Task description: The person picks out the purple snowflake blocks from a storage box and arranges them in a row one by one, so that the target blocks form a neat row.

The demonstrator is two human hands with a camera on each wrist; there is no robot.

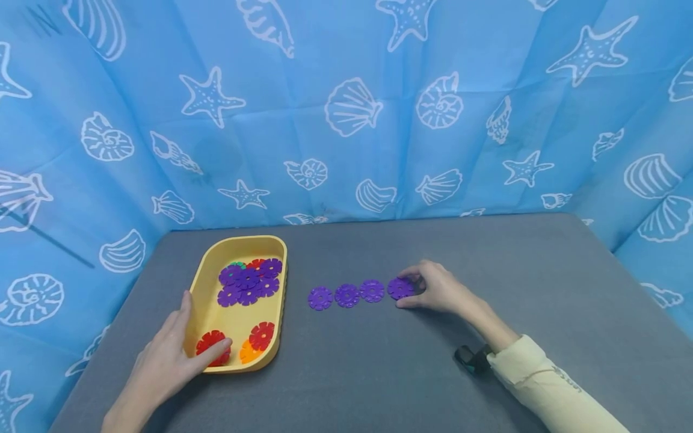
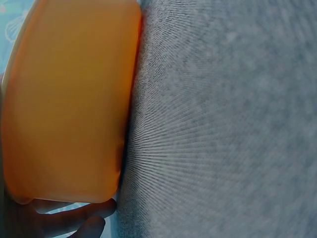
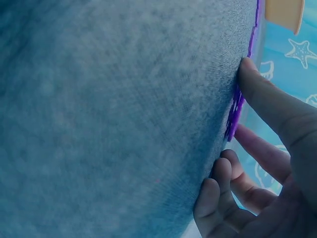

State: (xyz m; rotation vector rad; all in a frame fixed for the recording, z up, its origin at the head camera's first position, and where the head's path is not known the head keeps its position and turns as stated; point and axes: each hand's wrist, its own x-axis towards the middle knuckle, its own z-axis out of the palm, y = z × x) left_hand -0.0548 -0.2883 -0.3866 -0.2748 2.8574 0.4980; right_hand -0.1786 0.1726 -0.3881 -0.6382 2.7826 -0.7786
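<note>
My left hand (image 1: 162,361) holds the near left corner of a yellow plastic tray (image 1: 238,317), its thumb reaching over the rim and its fingers along the outer side. In the left wrist view the tray wall (image 2: 74,99) looks orange, with fingertips at its end. My right hand (image 1: 441,290) pinches a purple notched disc (image 1: 399,289) between thumb and fingers, low at the grey tabletop. Edge-on in the right wrist view, this purple disc (image 3: 235,116) shows between the thumb and index finger. Three similar purple discs (image 1: 347,295) lie in a row to its left.
Inside the tray, a pile of purple discs (image 1: 248,279) overlaps red and green ones at the far end. Nearer lie two red discs (image 1: 262,335) and an orange disc (image 1: 250,352). A black device (image 1: 472,359) sits at my right wrist. A blue shell-patterned curtain (image 1: 346,150) borders the table.
</note>
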